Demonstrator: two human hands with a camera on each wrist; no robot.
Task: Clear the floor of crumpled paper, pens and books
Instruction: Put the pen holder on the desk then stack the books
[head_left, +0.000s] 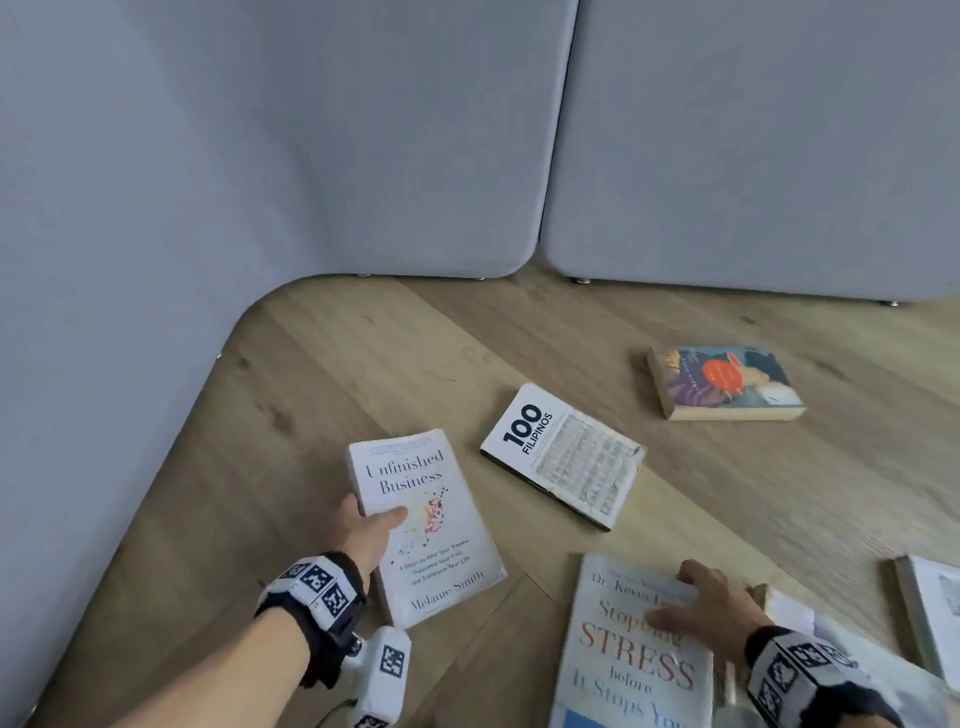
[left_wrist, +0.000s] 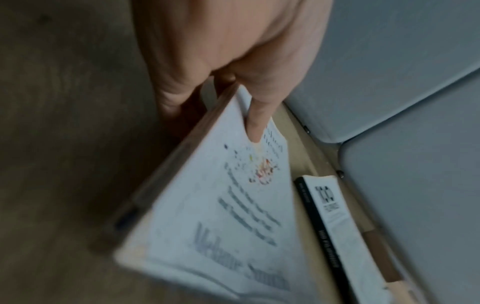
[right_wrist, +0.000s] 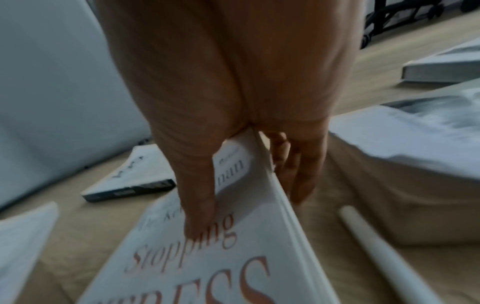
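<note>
My left hand grips the white "Unfinished Business" book by its left edge, thumb on the cover and fingers underneath; the left wrist view shows the same book tilted up off the floor. My right hand holds the white "Stopping Stress" book at its upper right edge; in the right wrist view the thumb presses the cover and the fingers curl below. The "100 Filipinos" book and a colourful paperback lie on the wooden floor.
Grey padded panels wall off the back and left. Another white book lies at the right edge, with a printed sheet under my right wrist. A white rolled tube and a thick pale bundle lie right of the stress book.
</note>
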